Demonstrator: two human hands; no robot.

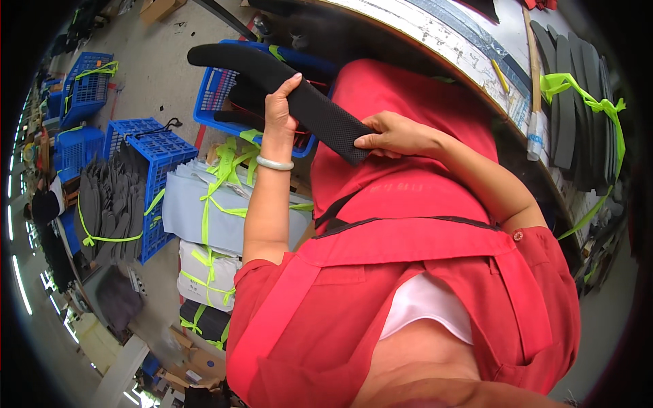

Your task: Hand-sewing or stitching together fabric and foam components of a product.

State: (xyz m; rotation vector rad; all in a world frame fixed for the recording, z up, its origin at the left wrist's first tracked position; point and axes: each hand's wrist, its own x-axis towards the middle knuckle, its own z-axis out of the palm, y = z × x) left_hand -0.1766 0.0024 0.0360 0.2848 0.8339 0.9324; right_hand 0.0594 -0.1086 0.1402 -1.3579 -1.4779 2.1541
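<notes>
A long black strip [309,102] with a fine mesh-like texture, one end rounded and curved, is held up in both my hands above my lap. My left hand [280,109], with a pale bangle at its wrist, is closed round the strip's near edge at about its middle. At the squared end my right hand [401,134] pinches the strip, thumb on top and fingers partly hidden beneath. Below the strip stands a blue plastic basket [202,102] with dark pieces inside, partly covered by the strip and my arm.
On the right, a worktable [469,75] carries a yellow-handled tool [500,76] and a bundle of dark curved strips [578,102] tied with lime ribbon. To the left are tied stacks of pale sheets [187,204] and a blue crate [160,160] beside grey cut pieces [112,197].
</notes>
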